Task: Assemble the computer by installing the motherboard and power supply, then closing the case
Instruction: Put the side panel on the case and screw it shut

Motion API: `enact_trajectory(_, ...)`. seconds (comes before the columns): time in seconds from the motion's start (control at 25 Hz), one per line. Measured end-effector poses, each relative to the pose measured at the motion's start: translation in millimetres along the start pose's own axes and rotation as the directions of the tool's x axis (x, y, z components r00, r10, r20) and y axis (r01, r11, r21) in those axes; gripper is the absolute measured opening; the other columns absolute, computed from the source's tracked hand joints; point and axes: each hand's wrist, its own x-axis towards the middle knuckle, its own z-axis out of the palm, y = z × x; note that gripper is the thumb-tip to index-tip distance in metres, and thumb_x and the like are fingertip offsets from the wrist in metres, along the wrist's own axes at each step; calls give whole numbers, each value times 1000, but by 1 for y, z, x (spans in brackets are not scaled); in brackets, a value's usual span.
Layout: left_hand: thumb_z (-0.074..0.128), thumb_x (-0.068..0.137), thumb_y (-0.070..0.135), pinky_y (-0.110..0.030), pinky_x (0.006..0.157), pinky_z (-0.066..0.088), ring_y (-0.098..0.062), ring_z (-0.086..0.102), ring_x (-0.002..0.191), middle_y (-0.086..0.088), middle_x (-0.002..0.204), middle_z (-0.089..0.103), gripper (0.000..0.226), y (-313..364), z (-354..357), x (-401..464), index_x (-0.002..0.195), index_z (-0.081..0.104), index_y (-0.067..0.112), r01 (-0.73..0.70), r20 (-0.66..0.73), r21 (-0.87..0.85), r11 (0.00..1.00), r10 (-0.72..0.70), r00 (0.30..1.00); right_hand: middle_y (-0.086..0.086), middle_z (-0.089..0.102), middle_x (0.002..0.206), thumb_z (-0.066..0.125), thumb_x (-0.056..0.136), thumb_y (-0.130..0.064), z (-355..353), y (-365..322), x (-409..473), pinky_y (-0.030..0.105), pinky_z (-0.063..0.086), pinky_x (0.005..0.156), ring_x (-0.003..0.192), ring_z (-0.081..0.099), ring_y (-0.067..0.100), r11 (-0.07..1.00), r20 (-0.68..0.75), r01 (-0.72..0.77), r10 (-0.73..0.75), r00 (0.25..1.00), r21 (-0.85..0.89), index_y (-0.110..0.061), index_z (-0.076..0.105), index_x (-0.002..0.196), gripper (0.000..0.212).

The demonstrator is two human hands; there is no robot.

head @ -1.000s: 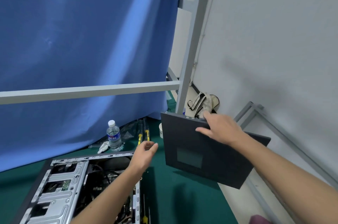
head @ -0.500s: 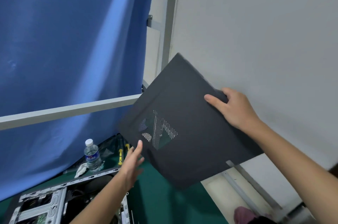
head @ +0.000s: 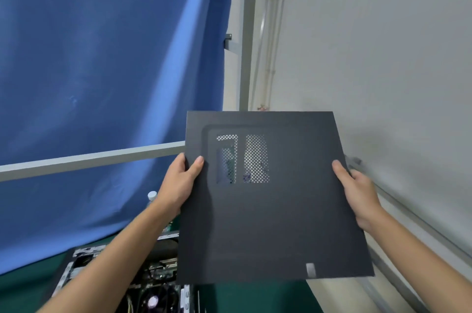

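A black side panel (head: 270,223) with a perforated vent patch is held up in the air, its flat face toward me. My left hand (head: 180,182) grips its left edge, thumb on the front. My right hand (head: 357,195) grips the right edge the same way. Below, on the green table (head: 250,297), lies the open computer case (head: 115,279), its silver frame, cables and a fan visible. The panel hides the case's right part.
A blue curtain (head: 102,70) hangs behind a grey horizontal bar (head: 89,159). A grey upright post (head: 246,32) stands by the white wall (head: 383,57). A water bottle's white cap (head: 152,195) shows behind my left wrist. Grey frame rails (head: 413,220) run along the floor at right.
The panel has turned from a tilted diamond to square and facing me. My left hand, free before, now grips its left edge. My right hand has slid to the right edge.
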Motion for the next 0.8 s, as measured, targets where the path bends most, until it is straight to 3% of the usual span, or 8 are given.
enact_trajectory(0.12,56,101,27,-34,76,57,-18,72,94,2,103,75,15,23,-8,-4,109,65,18,-5,-29,18,1000,6,1000,10,74,100,63,85,-62,15,11,5,52,54,93,94,70,31,999,14,-37,36,999,27,-8,69,100,57)
enact_trajectory(0.24,51,103,17,-33,81,54,-19,71,95,-6,110,74,19,37,-26,-12,115,64,10,51,2,2,999,-51,999,10,72,103,62,86,-62,28,12,2,49,55,91,95,69,28,998,30,6,-8,1000,65,-10,67,99,54)
enact_trajectory(0.4,51,103,14,-41,91,53,-26,70,99,-10,110,73,20,42,-54,-29,114,66,9,110,15,-3,994,-110,994,-4,74,92,58,89,-60,43,9,-4,30,54,66,80,71,10,998,98,34,-39,994,58,-21,67,95,40)
enact_trajectory(0.48,57,100,16,-37,80,57,-24,71,82,-12,96,74,13,43,-68,-33,101,67,7,156,-72,-45,987,-159,985,-5,76,92,57,93,-56,54,8,-8,31,57,68,80,73,12,998,209,-59,51,977,32,-23,66,101,35)
enact_trajectory(0.6,63,96,16,-26,53,56,-18,68,57,-11,76,73,13,36,-97,-39,89,65,6,298,-133,-85,951,-307,942,9,74,100,61,97,-37,77,7,-15,44,58,78,84,71,28,967,318,-253,236,918,12,-17,64,115,27)
enact_trajectory(0.72,63,96,11,-22,44,51,-16,65,48,-10,65,70,15,18,-132,-47,84,63,1,403,-145,-57,913,-407,902,12,71,105,56,100,-24,108,11,-32,39,58,70,81,67,28,922,384,-387,367,847,-27,-18,57,130,30)
enact_trajectory(0.8,61,96,8,-21,41,48,-15,62,43,-8,58,67,20,2,-158,-49,78,60,2,466,-141,-36,884,-466,873,15,69,114,52,102,-22,133,15,-44,40,55,77,86,66,29,904,401,-421,414,817,-75,-18,54,136,34)
